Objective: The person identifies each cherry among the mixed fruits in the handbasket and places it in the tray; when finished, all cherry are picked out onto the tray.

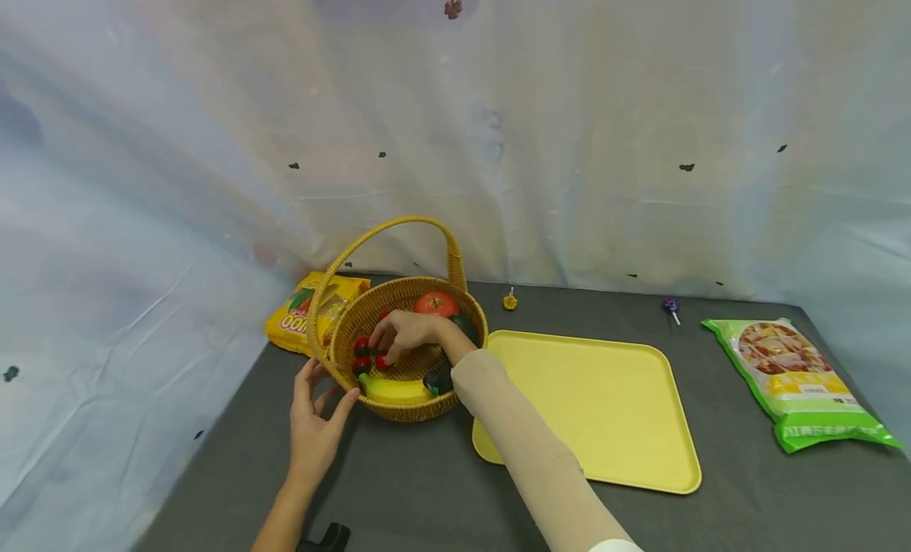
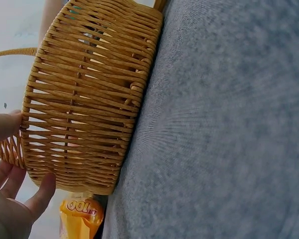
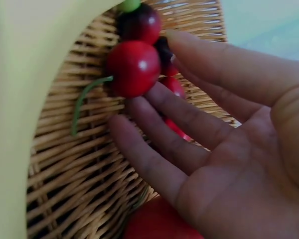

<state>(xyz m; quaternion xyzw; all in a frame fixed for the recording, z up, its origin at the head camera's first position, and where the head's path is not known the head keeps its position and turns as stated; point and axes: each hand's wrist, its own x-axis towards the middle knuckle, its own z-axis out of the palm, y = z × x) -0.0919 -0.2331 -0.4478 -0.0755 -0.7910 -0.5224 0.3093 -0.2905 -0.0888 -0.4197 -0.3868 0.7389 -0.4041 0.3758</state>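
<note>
Right arm [image 1: 530,449]: long, close-fitting beige sleeve to the wrist, white edge at upper end. Left forearm [image 1: 285,512] bare. Both hands bare, no rings.

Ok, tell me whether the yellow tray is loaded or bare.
Bare. The yellow tray lies flat on the grey table with nothing on it; the fruit sits in the wicker basket beside it.

The grey worktop [image 1: 398,489] carries a wicker basket [image 1: 342,330]. Right of the basket lies a yellow tray [image 1: 605,402]; behind its left side, a yellow packet [image 1: 295,319]; far right, a green bag [image 1: 800,382].
</note>
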